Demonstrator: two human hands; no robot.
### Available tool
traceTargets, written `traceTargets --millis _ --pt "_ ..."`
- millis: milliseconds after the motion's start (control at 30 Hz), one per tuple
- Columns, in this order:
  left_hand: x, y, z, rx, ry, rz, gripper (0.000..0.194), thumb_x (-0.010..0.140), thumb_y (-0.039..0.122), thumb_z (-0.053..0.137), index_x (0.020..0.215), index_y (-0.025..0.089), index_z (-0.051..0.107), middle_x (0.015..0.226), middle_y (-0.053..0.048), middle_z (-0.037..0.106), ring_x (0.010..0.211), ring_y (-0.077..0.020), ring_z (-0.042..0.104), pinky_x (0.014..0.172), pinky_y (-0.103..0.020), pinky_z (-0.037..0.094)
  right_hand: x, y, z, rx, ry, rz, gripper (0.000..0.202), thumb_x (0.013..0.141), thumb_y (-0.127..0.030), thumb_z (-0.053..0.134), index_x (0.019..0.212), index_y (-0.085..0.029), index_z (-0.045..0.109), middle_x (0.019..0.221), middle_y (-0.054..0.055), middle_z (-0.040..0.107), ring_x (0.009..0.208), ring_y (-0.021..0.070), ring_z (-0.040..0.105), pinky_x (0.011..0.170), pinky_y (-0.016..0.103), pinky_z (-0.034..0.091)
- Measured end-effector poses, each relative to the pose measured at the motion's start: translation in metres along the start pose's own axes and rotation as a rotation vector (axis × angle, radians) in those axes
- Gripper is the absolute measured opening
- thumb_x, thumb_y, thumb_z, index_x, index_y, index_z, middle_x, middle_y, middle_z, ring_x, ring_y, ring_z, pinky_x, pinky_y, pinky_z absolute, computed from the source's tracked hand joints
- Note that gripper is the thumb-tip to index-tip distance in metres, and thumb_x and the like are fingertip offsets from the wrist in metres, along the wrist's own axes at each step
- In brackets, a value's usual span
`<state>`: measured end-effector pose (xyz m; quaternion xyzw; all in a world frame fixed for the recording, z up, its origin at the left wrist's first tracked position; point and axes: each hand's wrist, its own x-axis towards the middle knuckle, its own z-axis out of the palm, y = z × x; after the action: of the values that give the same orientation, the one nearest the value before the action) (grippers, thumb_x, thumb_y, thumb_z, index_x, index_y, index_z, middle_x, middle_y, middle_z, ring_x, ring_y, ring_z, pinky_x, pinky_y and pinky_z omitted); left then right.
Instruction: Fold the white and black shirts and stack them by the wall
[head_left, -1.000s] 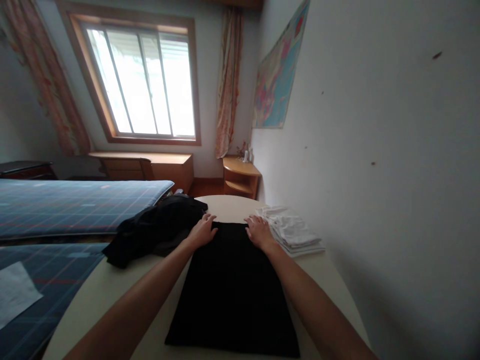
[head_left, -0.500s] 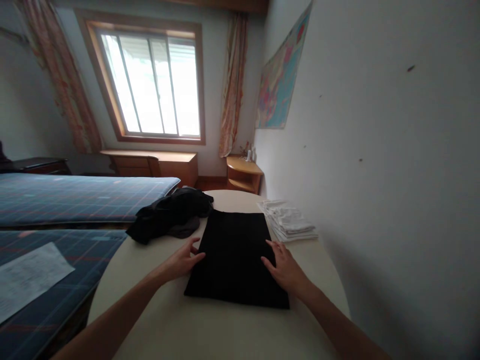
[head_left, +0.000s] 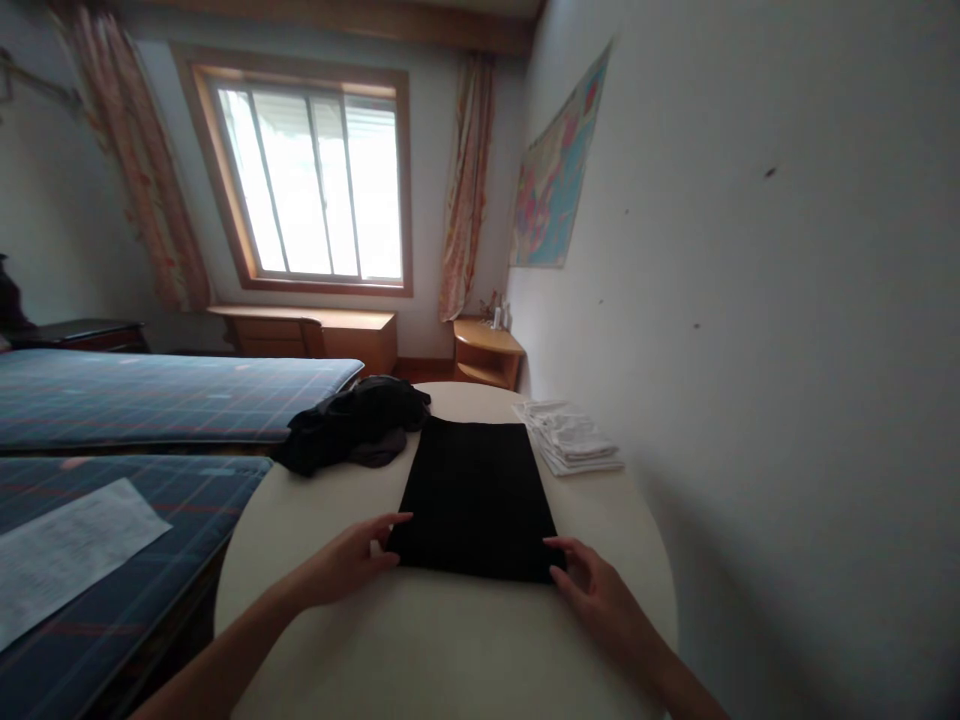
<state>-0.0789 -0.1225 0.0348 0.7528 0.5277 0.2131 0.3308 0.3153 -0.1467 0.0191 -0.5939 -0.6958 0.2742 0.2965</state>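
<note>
My left grip (head_left: 351, 563), thumb and fingers parted, at near-left corner of black cloth (head_left: 476, 500) | my right grip (head_left: 598, 590), likewise spread, at near-right corner; neither clamped on fabric | cloth flat on pale round surface (head_left: 442, 650) | dark clothing heap (head_left: 360, 415) beyond to left, white folded stack (head_left: 576, 440) right

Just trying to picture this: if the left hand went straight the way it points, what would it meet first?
The black cloth, most likely: the left hand has its fingertips at the cloth's near left corner, though contact is unclear.
</note>
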Motion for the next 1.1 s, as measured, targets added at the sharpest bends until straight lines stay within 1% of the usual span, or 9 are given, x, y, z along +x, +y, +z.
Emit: traceTargets --millis 133,333,433,533,633,767,967,1033,1100 --pt "0.004 0.007 -0.001 -0.122 0.156 0.054 0.044 0.085 0.048 0.054 0.122 0.025 0.057 0.091 -0.001 0.060 0.075 -0.0144 0.053 0.069 -0.026 0.044 -0.004 0.002 0.002 0.069 0.116 -0.025 0.035 0.090 -0.048 0.045 0.107 -0.023 0.063 0.111 0.009 0.066 0.110 0.0253 0.059 0.099 0.036 0.045" --pt "0.003 0.003 0.013 -0.329 0.077 -0.132 0.052 0.076 0.056 0.058 0.113 0.020 0.057 0.060 0.007 0.045 0.051 -0.0097 0.034 0.048 -0.021 0.026 0.001 0.005 0.002 0.073 0.067 -0.066 0.035 0.085 -0.048 0.055 0.107 -0.025 0.069 0.107 0.007 0.068 0.101 0.0241 0.063 0.093 0.035 0.048" --pt "0.000 0.001 0.018 -0.320 0.112 -0.156 0.056 0.077 0.056 0.056 0.119 0.018 0.056 0.056 0.010 0.038 0.049 -0.0092 0.029 0.046 -0.022 0.022 0.004 0.004 0.000 0.074 0.080 -0.055 0.033 0.087 -0.047 0.052 0.100 -0.024 0.070 0.096 0.006 0.069 0.091 0.0222 0.065 0.087 0.033 0.048" --pt "-0.007 0.004 0.020 -0.268 0.130 -0.153 0.061 0.080 0.055 0.050 0.127 0.017 0.054 0.056 0.010 0.035 0.050 -0.0096 0.030 0.048 -0.022 0.023 0.004 -0.003 -0.002 0.027 0.046 -0.001 0.031 0.088 -0.044 0.047 0.098 -0.022 0.068 0.077 0.002 0.065 0.073 0.0187 0.062 0.070 0.028 0.046" --pt "-0.019 0.013 0.020 -0.156 0.034 -0.185 0.063 0.081 0.052 0.049 0.133 0.017 0.052 0.055 0.009 0.039 0.051 -0.0101 0.035 0.049 -0.023 0.026 -0.002 -0.015 -0.005 -0.078 -0.044 0.046 0.021 0.084 -0.030 0.048 0.092 -0.021 0.065 0.062 -0.003 0.056 0.061 0.0153 0.055 0.059 0.025 0.038" --pt "-0.036 0.029 0.009 -0.113 -0.226 -0.276 0.068 0.080 0.047 0.055 0.142 0.021 0.043 0.056 0.009 0.048 0.046 -0.0105 0.045 0.046 -0.021 0.033 -0.014 -0.022 -0.012 -0.099 -0.234 0.109 0.020 0.076 -0.016 0.050 0.092 -0.021 0.061 0.055 -0.007 0.049 0.055 0.0114 0.049 0.054 0.022 0.031" --pt "-0.033 0.053 -0.021 -0.144 -0.485 -0.356 0.072 0.083 0.054 0.054 0.144 0.021 0.034 0.074 0.000 0.069 0.041 -0.0138 0.056 0.042 -0.022 0.039 -0.014 -0.024 -0.031 -0.031 -0.465 0.151 0.017 0.083 -0.028 0.054 0.097 -0.021 0.058 0.057 -0.007 0.052 0.049 0.0104 0.048 0.049 0.021 0.032" --pt "-0.022 0.059 -0.026 -0.030 -0.437 -0.336 0.059 0.086 0.054 0.050 0.133 0.019 0.047 0.063 0.000 0.067 0.043 -0.0157 0.056 0.044 -0.023 0.038 -0.007 -0.030 -0.035 -0.114 -0.428 0.090 0.017 0.083 -0.034 0.057 0.091 -0.020 0.061 0.064 -0.003 0.058 0.056 0.0121 0.053 0.054 0.022 0.035" --pt "-0.005 0.062 -0.026 0.163 -0.256 -0.250 0.043 0.088 0.052 0.048 0.113 0.019 0.061 0.061 0.000 0.066 0.052 -0.0179 0.061 0.051 -0.025 0.041 0.005 -0.035 -0.035 -0.206 -0.321 0.013 0.019 0.084 -0.038 0.058 0.084 -0.020 0.063 0.071 0.000 0.063 0.065 0.0143 0.057 0.060 0.024 0.038"
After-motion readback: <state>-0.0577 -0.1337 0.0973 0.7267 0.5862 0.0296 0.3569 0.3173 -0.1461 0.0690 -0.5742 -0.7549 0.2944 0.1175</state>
